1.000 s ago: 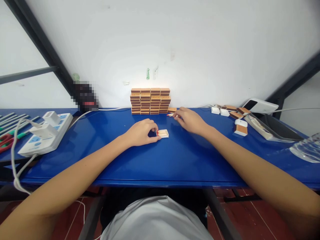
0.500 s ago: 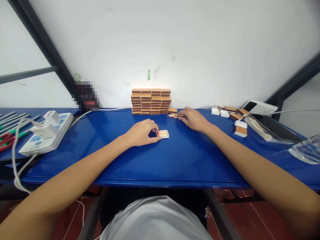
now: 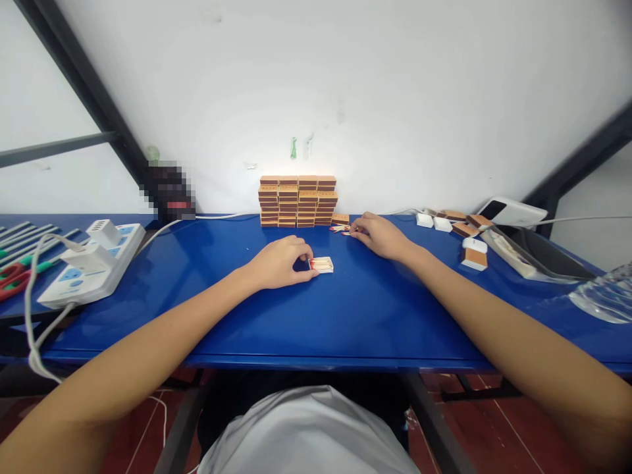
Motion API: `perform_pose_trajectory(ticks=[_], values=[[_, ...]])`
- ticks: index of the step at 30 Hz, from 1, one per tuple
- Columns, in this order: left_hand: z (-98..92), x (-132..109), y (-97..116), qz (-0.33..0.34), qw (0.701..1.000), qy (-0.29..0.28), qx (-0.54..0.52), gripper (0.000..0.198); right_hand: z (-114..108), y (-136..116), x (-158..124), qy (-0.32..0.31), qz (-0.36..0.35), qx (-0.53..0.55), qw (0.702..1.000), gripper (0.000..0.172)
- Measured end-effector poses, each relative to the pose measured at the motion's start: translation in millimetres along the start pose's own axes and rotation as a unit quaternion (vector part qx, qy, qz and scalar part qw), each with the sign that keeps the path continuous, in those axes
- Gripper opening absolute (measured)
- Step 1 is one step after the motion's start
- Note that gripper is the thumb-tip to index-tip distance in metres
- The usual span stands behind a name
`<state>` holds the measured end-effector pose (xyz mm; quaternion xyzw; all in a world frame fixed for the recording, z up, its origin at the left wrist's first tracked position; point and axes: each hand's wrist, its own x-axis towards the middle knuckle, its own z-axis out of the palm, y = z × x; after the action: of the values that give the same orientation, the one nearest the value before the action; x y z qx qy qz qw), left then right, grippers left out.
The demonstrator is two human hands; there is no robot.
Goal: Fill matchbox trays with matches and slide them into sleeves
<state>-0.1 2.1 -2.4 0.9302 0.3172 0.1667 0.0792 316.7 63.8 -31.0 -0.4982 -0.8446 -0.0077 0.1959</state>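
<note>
Thumb and fingers of my left hand [image 3: 280,262] grip the left end of a small white matchbox tray [image 3: 326,270], which lies flat on the blue table [image 3: 326,322]. Red-tipped matches [image 3: 322,263] lie side by side in the tray, their heads toward my left hand. Farther back and to the right, my right hand [image 3: 378,236] is closed in a pinch at a small pile of loose matches [image 3: 338,228]. A match [image 3: 346,234] pokes out to the left of its fingertips. A single matchbox [image 3: 341,218] lies just behind the pile.
A wall of stacked matchboxes [image 3: 298,201] stands against the white wall. More matchboxes [image 3: 465,229] and white trays [image 3: 443,224] lie at the right, near a white device [image 3: 513,211]. On the left are a power strip [image 3: 93,266], cables and red-handled scissors [image 3: 14,282].
My right fingers have shifted very slightly at the match pile, where a match now shows beside the fingertips. My left hand and the tray have stayed put.
</note>
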Motion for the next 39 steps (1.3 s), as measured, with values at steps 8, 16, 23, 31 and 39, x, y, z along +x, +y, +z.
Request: perform_pose_trajectory(ticks=[8, 16, 23, 31, 39], values=[[0.4, 0, 0, 0.0, 1.0, 0.005, 0.0, 0.023, -1, 0, 1, -0.024, 0.016, 0.02, 0.999, 0.017], [1.6, 0, 0, 0.003, 1.0, 0.008, 0.005, 0.022, -11, -75, -15, -0.033, -0.069, 0.11, 0.991, 0.019], [1.7, 0, -1, 0.009, 1.0, 0.013, 0.006, 0.025, -13, -110, -26, -0.08, -0.09, 0.089, 0.989, 0.02], [1.3, 0, 0, 0.004, 1.0, 0.01, 0.005, 0.025, -13, -99, -21, -0.08, -0.103, 0.129, 0.983, 0.021], [-0.4, 0, 1, 0.002, 1.0, 0.005, -0.004, 0.022, -14, -34, -5, 0.016, 0.013, 0.013, 1.0, 0.017]])
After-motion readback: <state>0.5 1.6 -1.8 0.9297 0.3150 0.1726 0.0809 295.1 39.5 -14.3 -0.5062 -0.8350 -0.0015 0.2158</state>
